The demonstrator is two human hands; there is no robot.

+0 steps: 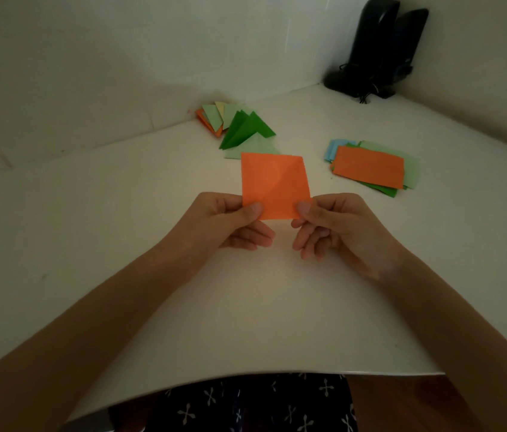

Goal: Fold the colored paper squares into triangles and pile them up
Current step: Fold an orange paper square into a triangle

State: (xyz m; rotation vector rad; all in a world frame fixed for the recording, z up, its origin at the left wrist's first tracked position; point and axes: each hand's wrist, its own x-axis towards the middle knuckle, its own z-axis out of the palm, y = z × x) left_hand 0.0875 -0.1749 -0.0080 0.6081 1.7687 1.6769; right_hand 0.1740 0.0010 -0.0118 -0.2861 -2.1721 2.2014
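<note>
An orange paper square (274, 182) with a faint diagonal crease is held up above the white table (121, 229). My left hand (230, 222) pinches its lower left corner between thumb and fingers. My right hand (336, 226) pinches the lower right corner the same way. Behind the square lies a pile of folded triangles (239, 127) in dark green, light green, yellow and orange, close to the wall corner. To the right sits a stack of flat paper squares (370, 166), an orange sheet on top with green and blue sheets under it.
Two black speakers (380, 48) with cables stand in the far right corner against the wall. The table's curved front edge (246, 377) runs near my lap, where dark patterned cloth shows. Walls close off the table at the back and left.
</note>
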